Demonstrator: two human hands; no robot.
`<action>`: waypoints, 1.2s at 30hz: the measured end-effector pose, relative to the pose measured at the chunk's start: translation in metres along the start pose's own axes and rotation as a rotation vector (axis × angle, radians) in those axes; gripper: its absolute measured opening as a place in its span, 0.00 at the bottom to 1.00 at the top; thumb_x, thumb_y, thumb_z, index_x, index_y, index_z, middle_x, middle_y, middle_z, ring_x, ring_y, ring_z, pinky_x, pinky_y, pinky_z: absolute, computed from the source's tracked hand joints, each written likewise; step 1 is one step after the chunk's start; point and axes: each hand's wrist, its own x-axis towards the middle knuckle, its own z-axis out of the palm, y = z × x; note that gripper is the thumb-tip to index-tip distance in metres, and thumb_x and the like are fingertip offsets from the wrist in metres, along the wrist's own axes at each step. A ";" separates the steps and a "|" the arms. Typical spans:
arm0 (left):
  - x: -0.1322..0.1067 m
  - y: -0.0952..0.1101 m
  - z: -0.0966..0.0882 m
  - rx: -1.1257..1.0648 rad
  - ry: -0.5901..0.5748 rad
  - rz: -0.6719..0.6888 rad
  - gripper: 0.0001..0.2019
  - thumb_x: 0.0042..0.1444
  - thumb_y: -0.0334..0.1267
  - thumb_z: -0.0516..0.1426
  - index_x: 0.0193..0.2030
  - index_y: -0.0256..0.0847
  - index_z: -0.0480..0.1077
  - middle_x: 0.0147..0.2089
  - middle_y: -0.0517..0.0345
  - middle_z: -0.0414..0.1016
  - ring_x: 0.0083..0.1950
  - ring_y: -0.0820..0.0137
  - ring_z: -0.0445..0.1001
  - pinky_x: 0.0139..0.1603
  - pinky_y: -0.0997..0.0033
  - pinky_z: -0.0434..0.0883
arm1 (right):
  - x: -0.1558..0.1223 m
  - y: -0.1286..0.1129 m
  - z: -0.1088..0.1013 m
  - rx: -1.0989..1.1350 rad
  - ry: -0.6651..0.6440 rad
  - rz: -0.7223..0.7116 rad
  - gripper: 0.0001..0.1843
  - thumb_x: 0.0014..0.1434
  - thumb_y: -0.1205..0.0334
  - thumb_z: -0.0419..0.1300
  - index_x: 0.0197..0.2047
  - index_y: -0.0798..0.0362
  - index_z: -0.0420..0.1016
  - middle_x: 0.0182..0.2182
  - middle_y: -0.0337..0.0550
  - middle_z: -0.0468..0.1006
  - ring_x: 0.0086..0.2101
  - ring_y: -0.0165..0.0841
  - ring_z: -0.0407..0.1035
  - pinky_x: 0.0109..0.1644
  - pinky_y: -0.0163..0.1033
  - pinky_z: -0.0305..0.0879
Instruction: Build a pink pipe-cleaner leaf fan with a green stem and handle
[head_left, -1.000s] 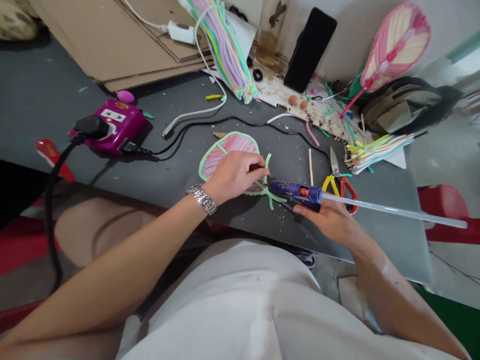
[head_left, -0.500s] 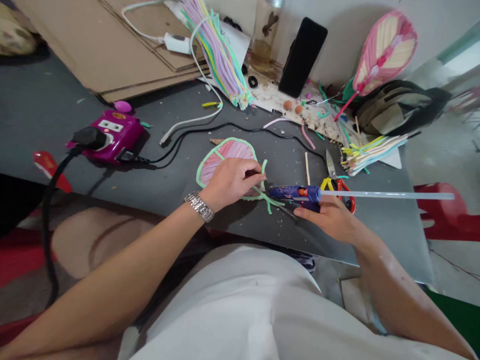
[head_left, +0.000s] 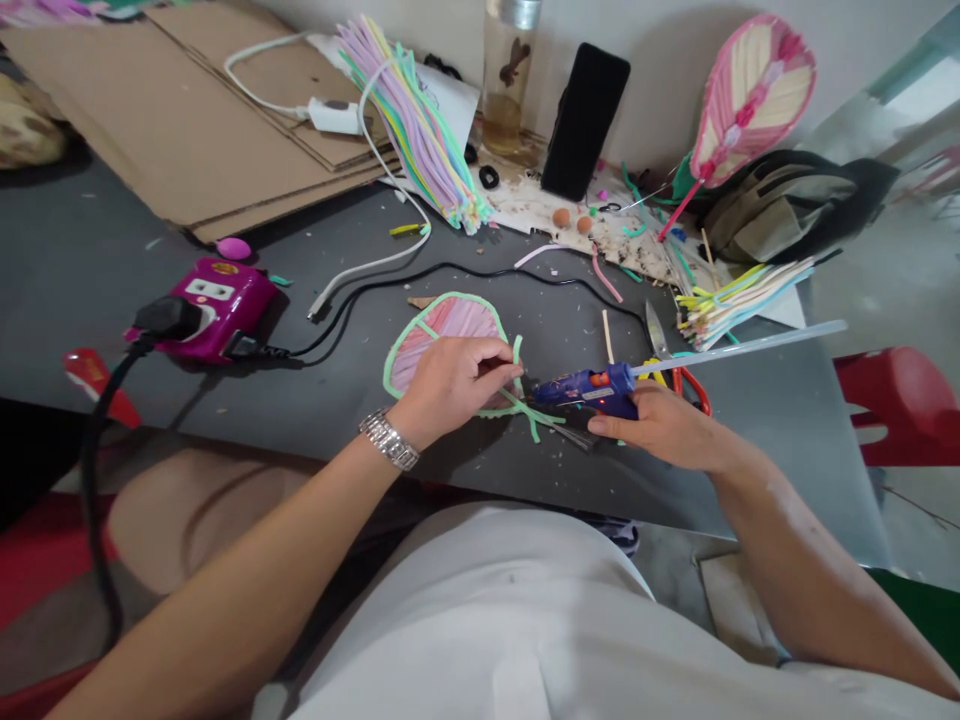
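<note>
A pink and lilac fan-shaped piece point(head_left: 457, 320) with a light green pipe-cleaner edge lies on the table, partly covered by my left hand point(head_left: 457, 385). Thumb and forefinger of that hand pinch a short green pipe cleaner point(head_left: 517, 348) at the piece's narrow end. My right hand point(head_left: 667, 425) is wrapped round a blue glue gun point(head_left: 585, 388), with a long clear glue stick point(head_left: 742, 347) out of its back. The gun's nozzle points left, close to the crossed green strands point(head_left: 534, 415); whether it touches them I cannot tell.
Scissors point(head_left: 658, 332) lie just beyond my right hand. A purple power socket block point(head_left: 217, 310) stands at left, its black cord crossing the table. Pipe-cleaner bundles point(head_left: 420, 140), a phone point(head_left: 585, 120), a glass jar point(head_left: 506, 90) and a finished pink fan point(head_left: 750, 100) are at the back.
The glue gun has tilted, its glue-stick end rising and the nozzle lying slightly lower. My left hand keeps its pinch on the green pipe cleaner. The whole view has shifted a little.
</note>
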 end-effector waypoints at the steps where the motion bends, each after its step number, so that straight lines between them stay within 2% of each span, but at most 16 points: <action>1: 0.000 0.000 0.000 0.000 -0.001 0.004 0.10 0.60 0.42 0.60 0.31 0.40 0.77 0.27 0.61 0.80 0.27 0.72 0.72 0.30 0.73 0.62 | 0.001 0.000 -0.001 0.001 -0.007 0.010 0.24 0.57 0.38 0.62 0.33 0.52 0.82 0.21 0.40 0.73 0.28 0.38 0.71 0.39 0.41 0.68; 4: 0.000 0.000 0.000 0.002 -0.005 0.001 0.10 0.60 0.42 0.60 0.31 0.40 0.77 0.28 0.61 0.80 0.26 0.73 0.71 0.30 0.73 0.62 | 0.002 0.000 -0.004 0.033 -0.045 0.059 0.24 0.55 0.38 0.63 0.26 0.52 0.77 0.17 0.37 0.67 0.23 0.34 0.66 0.32 0.39 0.64; 8: 0.000 0.002 -0.001 0.000 -0.008 0.000 0.11 0.61 0.42 0.60 0.30 0.40 0.77 0.27 0.61 0.79 0.27 0.73 0.71 0.30 0.73 0.61 | 0.001 0.003 -0.004 0.119 -0.076 0.089 0.23 0.55 0.39 0.63 0.27 0.53 0.75 0.17 0.34 0.66 0.21 0.30 0.61 0.29 0.37 0.61; 11: -0.001 0.002 -0.001 -0.001 -0.008 -0.001 0.11 0.61 0.42 0.60 0.31 0.40 0.77 0.28 0.61 0.79 0.28 0.73 0.72 0.31 0.73 0.61 | 0.001 0.007 -0.001 0.129 -0.050 0.087 0.23 0.55 0.39 0.63 0.28 0.53 0.75 0.18 0.36 0.68 0.22 0.30 0.62 0.29 0.37 0.61; 15: -0.002 0.001 -0.001 0.006 -0.015 -0.009 0.11 0.61 0.43 0.60 0.31 0.39 0.76 0.27 0.61 0.78 0.27 0.73 0.69 0.30 0.73 0.61 | 0.002 0.007 0.002 0.047 0.011 0.047 0.24 0.56 0.39 0.62 0.24 0.52 0.74 0.20 0.39 0.70 0.26 0.34 0.66 0.34 0.39 0.63; 19: -0.002 0.001 -0.001 0.017 -0.021 -0.008 0.12 0.61 0.44 0.59 0.30 0.39 0.76 0.27 0.61 0.77 0.27 0.73 0.69 0.30 0.72 0.61 | 0.003 0.006 0.003 0.006 0.009 0.033 0.26 0.55 0.37 0.60 0.22 0.51 0.70 0.24 0.41 0.71 0.30 0.35 0.67 0.37 0.41 0.63; 28: -0.001 0.004 -0.002 0.026 -0.016 0.006 0.12 0.61 0.43 0.59 0.30 0.39 0.75 0.26 0.61 0.76 0.26 0.74 0.68 0.30 0.73 0.61 | 0.000 0.002 -0.002 0.117 -0.051 0.100 0.24 0.54 0.39 0.63 0.28 0.54 0.74 0.19 0.36 0.69 0.23 0.30 0.63 0.30 0.37 0.59; 32: -0.002 0.005 -0.002 0.023 -0.015 0.000 0.12 0.61 0.44 0.59 0.30 0.39 0.76 0.27 0.60 0.77 0.27 0.73 0.69 0.30 0.72 0.61 | 0.003 0.002 0.001 0.135 -0.014 0.094 0.25 0.53 0.38 0.62 0.27 0.54 0.73 0.20 0.36 0.68 0.23 0.30 0.63 0.29 0.37 0.58; 36: -0.002 0.004 -0.002 0.028 -0.016 -0.005 0.12 0.60 0.43 0.59 0.30 0.39 0.75 0.26 0.60 0.77 0.26 0.73 0.69 0.30 0.72 0.61 | 0.006 0.004 0.005 0.091 0.007 0.047 0.26 0.55 0.37 0.60 0.24 0.53 0.71 0.21 0.38 0.69 0.26 0.32 0.65 0.32 0.38 0.60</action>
